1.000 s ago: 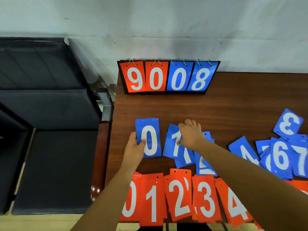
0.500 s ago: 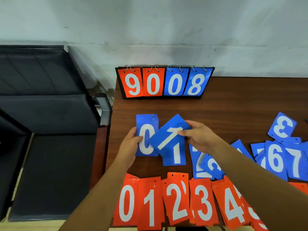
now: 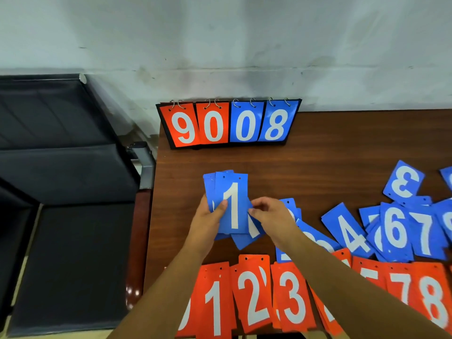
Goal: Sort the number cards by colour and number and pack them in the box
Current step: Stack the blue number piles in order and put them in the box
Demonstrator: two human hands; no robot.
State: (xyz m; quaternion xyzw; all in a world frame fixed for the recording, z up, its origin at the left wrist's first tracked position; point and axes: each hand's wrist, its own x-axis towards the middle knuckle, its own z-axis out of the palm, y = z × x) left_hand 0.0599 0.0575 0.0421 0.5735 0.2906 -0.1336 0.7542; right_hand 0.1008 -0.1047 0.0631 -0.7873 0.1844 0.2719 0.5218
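Note:
My left hand [image 3: 209, 220] grips a small stack of blue cards, with a blue 1 card [image 3: 233, 204] on top and the blue 0 cards under it. My right hand [image 3: 270, 216] pinches another blue 1 card [image 3: 252, 234] that sticks out from beneath the stack's lower right. More blue cards lie loose on the right: a 4 [image 3: 349, 231], a 6 [image 3: 396, 231], a 7 [image 3: 426, 233] and an upside-down 3 [image 3: 403, 182]. A row of red cards runs along the near edge: 1 [image 3: 215, 307], 2 [image 3: 254, 297], 3 [image 3: 292, 299], 8 [image 3: 434, 299].
A flip scoreboard [image 3: 230, 124] showing 9 0 0 8 stands at the back of the brown table [image 3: 342, 148] against the wall. A black chair [image 3: 61, 192] sits close to the table's left edge. No box is in view.
The left hand lifted the blue 0 stack. The right hand turned a blue 1 upright and laid it on that stack, then took hold of a second blue 1.

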